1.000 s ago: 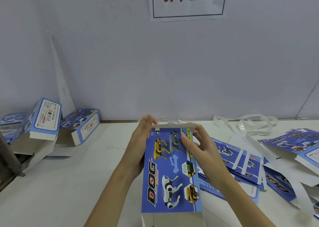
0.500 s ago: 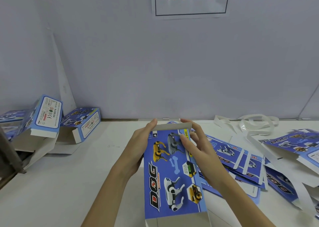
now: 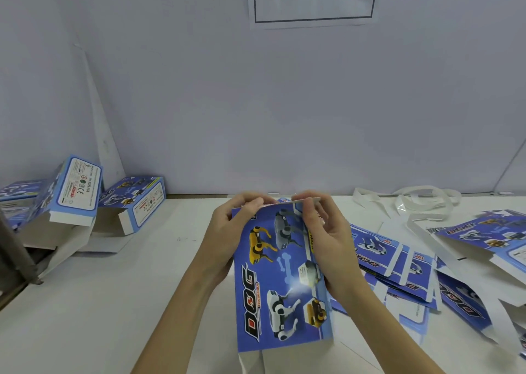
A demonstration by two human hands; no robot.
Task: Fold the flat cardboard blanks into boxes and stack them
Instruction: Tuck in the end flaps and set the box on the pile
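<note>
A blue box printed with robot dogs and the word DOG is held above the white table, its long side running away from me. My left hand grips its far left edge, fingers curled over the top. My right hand grips the far right edge and pinches the white end flap. Its near end hangs open with white flaps. Flat blue blanks lie in a loose pile to the right. Folded boxes lie at the far left by the wall.
A grey wall runs along the back of the white table and carries a paper sign. White strapping bands curl at the back right. A dark metal bar leans at the left edge.
Both hands have closed in on the far end of the box, and the fingers now curl over the white end flap. The box sits slightly lower and tilts a little right.
</note>
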